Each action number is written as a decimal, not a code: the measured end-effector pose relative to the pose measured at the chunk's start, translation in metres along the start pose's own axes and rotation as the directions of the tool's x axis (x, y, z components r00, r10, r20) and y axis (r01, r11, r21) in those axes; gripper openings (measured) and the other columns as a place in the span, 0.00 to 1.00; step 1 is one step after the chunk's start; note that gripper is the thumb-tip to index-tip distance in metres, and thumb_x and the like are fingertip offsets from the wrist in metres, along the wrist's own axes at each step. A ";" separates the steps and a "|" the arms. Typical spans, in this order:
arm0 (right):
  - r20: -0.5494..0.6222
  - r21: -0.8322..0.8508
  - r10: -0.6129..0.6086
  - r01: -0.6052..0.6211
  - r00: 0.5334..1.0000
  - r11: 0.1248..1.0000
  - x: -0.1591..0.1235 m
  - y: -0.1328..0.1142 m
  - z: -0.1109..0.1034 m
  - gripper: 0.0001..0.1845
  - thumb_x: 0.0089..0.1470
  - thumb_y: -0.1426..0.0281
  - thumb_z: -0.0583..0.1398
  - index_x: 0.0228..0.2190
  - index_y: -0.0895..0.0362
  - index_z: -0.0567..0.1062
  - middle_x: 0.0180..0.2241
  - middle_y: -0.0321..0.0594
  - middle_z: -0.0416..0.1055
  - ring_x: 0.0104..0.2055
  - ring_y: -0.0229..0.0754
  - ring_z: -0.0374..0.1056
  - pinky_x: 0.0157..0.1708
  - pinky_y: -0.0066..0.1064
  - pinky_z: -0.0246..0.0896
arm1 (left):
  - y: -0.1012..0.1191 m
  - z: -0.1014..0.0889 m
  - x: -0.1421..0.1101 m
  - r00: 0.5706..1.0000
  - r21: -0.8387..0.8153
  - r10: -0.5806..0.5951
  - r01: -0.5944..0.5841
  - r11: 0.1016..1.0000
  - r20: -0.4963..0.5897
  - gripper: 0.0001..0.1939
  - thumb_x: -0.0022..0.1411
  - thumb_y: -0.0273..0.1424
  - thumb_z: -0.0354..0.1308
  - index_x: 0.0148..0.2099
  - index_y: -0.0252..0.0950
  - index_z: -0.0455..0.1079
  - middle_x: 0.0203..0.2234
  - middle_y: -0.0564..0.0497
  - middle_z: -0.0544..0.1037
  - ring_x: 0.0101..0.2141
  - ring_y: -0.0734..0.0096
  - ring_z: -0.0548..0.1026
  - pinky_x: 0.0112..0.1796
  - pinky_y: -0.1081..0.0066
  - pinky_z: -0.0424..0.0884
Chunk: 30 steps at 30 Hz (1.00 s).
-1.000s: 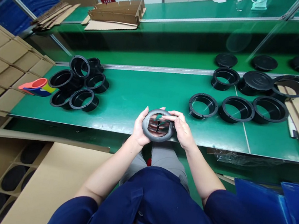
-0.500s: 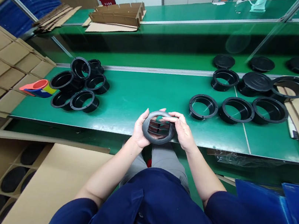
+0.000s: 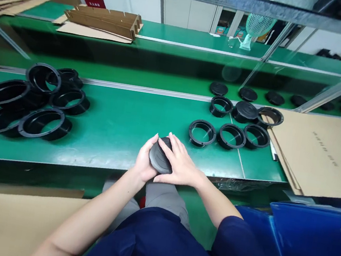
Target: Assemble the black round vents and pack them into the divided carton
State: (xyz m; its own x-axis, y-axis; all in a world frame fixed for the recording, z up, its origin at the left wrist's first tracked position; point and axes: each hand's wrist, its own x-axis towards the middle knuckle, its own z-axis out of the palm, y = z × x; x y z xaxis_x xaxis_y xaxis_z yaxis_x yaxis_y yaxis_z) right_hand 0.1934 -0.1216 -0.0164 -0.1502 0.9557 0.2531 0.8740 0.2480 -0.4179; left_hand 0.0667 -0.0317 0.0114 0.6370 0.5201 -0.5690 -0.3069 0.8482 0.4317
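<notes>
A round black plastic vent part [image 3: 158, 159] is held between both hands at the near edge of the green table [image 3: 126, 121]. My left hand [image 3: 144, 160] cups its left side from below. My right hand [image 3: 179, 163] lies over its top and right side with fingers wrapped on it. The part's flat back faces the camera and its slats are hidden. A row of black flanged rings [image 3: 202, 132] sits just beyond and to the right of my hands.
A pile of black flanged rings [image 3: 41, 121] lies at the table's left. More rings and black lids [image 3: 245, 111] stand at the back right. Flat cardboard sheets [image 3: 317, 152] cover the right end. Folded cardboard dividers [image 3: 103, 21] rest on the far bench. Blue plastic [image 3: 309, 247] lies at lower right.
The view has shifted up and to the right. The part has been turned over in my hands, so the slatted face no longer shows, and my right hand now covers more of it.
</notes>
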 end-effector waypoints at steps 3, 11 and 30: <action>-0.034 -0.036 -0.003 0.002 0.999 0.999 0.000 0.012 -0.024 0.61 0.52 0.37 0.63 0.72 0.57 0.48 0.70 0.59 0.44 0.71 0.63 0.44 0.67 0.54 0.49 | -0.003 0.014 -0.001 0.995 0.017 -0.028 0.027 1.000 0.095 0.26 0.73 0.49 0.50 0.53 0.32 0.75 0.44 0.40 0.81 0.48 0.50 0.79 0.51 0.55 0.77; -0.128 -0.401 0.498 -0.504 0.858 0.765 0.008 0.095 -0.074 0.58 0.50 0.40 0.66 0.70 0.56 0.55 0.66 0.64 0.49 0.66 0.73 0.51 0.62 0.57 0.53 | 0.014 -0.011 0.007 0.993 0.171 0.023 -0.042 0.984 0.115 0.29 0.74 0.47 0.49 0.69 0.36 0.59 0.62 0.36 0.69 0.61 0.50 0.69 0.61 0.49 0.66; -0.185 -0.250 0.153 -0.197 0.971 0.948 0.098 0.050 -0.051 0.39 0.71 0.51 0.40 0.72 0.63 0.45 0.73 0.54 0.39 0.75 0.58 0.31 0.71 0.59 0.29 | 0.056 -0.060 0.001 0.911 0.110 0.327 -0.309 0.945 -0.250 0.08 0.64 0.23 0.54 0.40 0.29 0.76 0.42 0.41 0.80 0.37 0.69 0.79 0.40 0.71 0.77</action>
State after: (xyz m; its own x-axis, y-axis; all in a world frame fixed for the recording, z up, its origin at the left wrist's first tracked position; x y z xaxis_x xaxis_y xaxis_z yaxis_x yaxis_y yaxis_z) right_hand 0.2462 -0.0235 0.0321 0.0731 0.9365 0.3430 0.9736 0.0075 -0.2280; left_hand 0.0076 0.0227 -0.0071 0.3036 0.7765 -0.5522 -0.4086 0.6297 0.6608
